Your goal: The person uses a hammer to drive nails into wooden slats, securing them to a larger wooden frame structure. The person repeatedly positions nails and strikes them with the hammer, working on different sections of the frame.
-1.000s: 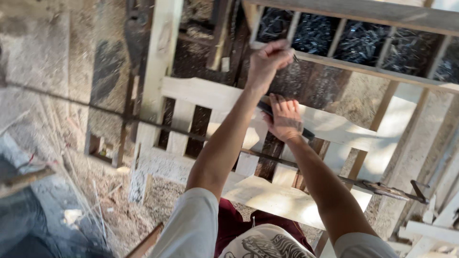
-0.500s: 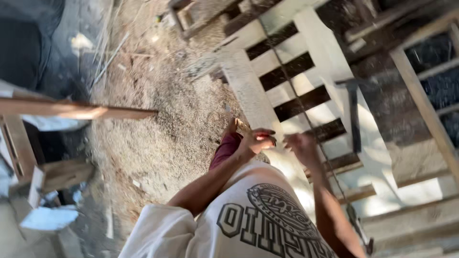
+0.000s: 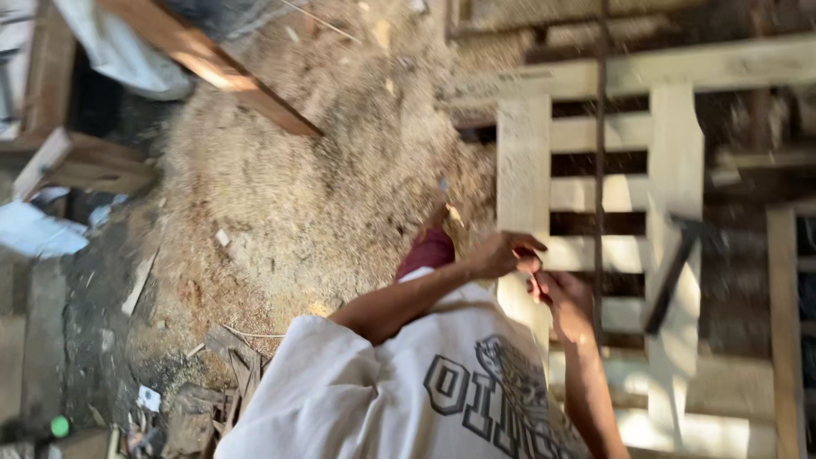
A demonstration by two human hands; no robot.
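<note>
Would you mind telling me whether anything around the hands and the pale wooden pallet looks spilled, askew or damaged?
Yes. A wide spread of sawdust covers the ground beside the wooden pallet, with broken wood scraps at its edge. A long plank lies slanted across it. The left hand and right hand meet in front of the pallet; what they hold is blurred.

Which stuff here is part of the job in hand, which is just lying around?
In hand:
- left hand and right hand, fingertips together over the pallet
- pale wooden pallet
- hammer lying on it

Lying about:
- sawdust heap
- loose plank
- wood scraps
- white sheet
</note>
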